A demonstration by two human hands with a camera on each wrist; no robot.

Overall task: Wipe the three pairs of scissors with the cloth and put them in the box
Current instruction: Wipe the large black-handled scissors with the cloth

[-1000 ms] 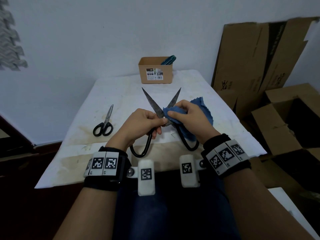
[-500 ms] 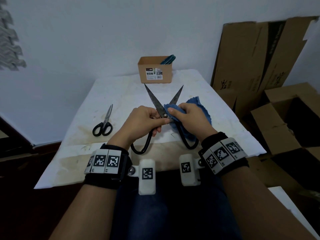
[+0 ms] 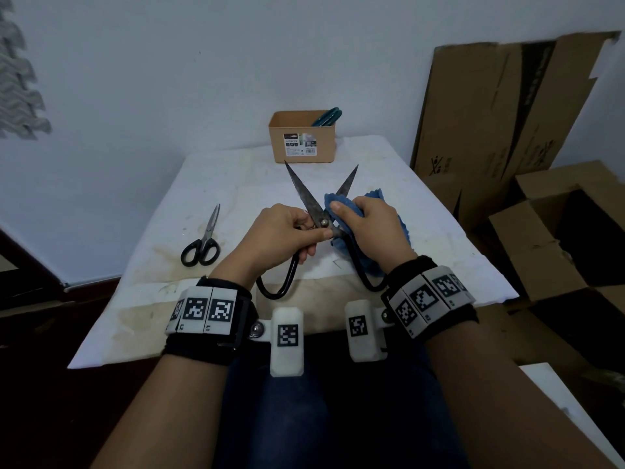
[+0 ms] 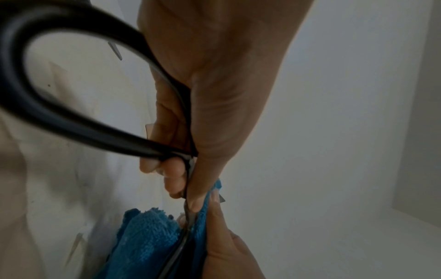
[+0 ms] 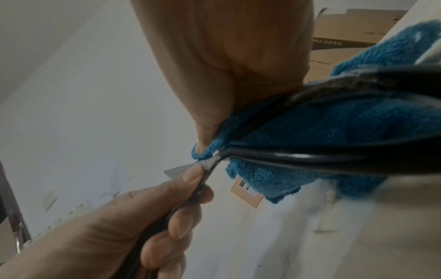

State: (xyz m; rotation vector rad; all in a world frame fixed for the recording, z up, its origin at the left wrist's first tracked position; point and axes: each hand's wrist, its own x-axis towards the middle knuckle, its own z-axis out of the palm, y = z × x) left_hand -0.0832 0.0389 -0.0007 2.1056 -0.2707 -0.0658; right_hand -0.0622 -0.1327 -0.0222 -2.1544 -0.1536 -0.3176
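The large black-handled scissors are held above the middle of the worktop, blades spread in a V toward 12 o'clock, bow handles hanging toward 6 o'clock; they look like heavy, stiff old steel with dull, spotted blades and sharp points, so I judge the safe hold to be at the pivot and handle shanks, never the edges. The left hand has its grip clenched on them just below the pivot, thumb on top and fingers curled under the shank; the right hand has its grip pinching the blue cloth round the blade at 1 o'clock, close to the pivot. The cloth is soft, fluffy microfibre, limp where it hangs beneath the hand; it should drag well on rough metal but could snag on a point.

At 9 o'clock the small black-handled scissors lie closed and flat on the worktop, light and easy to lift by the loops. At 12 o'clock stands the brown box, with teal-handled scissors leaning inside at its right; its front label carries small print too fine to read. Flattened cardboard cartons lean at 2 o'clock; the right wrist view shows "PLE" and further characters I cannot make out on one.
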